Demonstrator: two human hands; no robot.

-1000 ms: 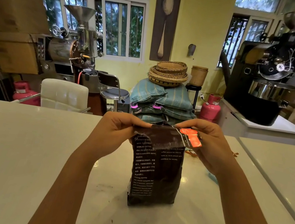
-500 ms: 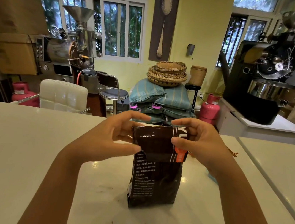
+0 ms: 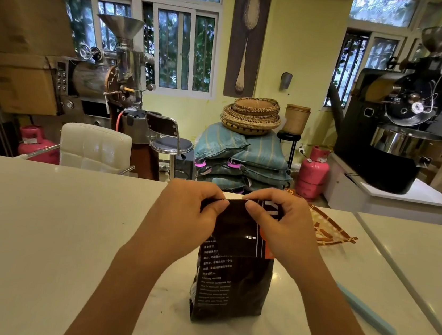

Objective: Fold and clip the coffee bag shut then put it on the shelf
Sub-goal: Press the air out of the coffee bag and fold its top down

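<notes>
Dark coffee bag [image 3: 230, 285] standing upright on the white table [image 3: 39, 228], pretty much dead centre and close to the near edge. Top flap folded over toward the camera, glossy, hanging down over the white print on the front panel. Orange stripe peeking out along the flap's right side.

Left hand [image 3: 183, 218] pinched on the top left corner of the bag's fold, thumb in front, fingers curled over behind. Right hand [image 3: 282, 225] clamped on the top right of the fold the same way, thumb pressing the front near the middle. Both thumbs close together on the crease, nearly touching. So: both hands closed on the bag, holding the fold down.

Long pale blue clip [image 3: 366, 310] lying flat on the table to the right of the bag, near but not touching, angled away toward the near right. Partly hidden behind the right forearm at its far end. Not on the bag yet.

Orange-and-white patterned thing [image 3: 326, 227] lying flat on the table behind and right of the bag, just past the right hand. Can't tell what it is exactly.

Behind the bag, beyond the table: stacked blue sacks [image 3: 244, 153] with woven baskets [image 3: 251, 114] on top, pink gas cylinder [image 3: 313, 173] right of those.
</notes>
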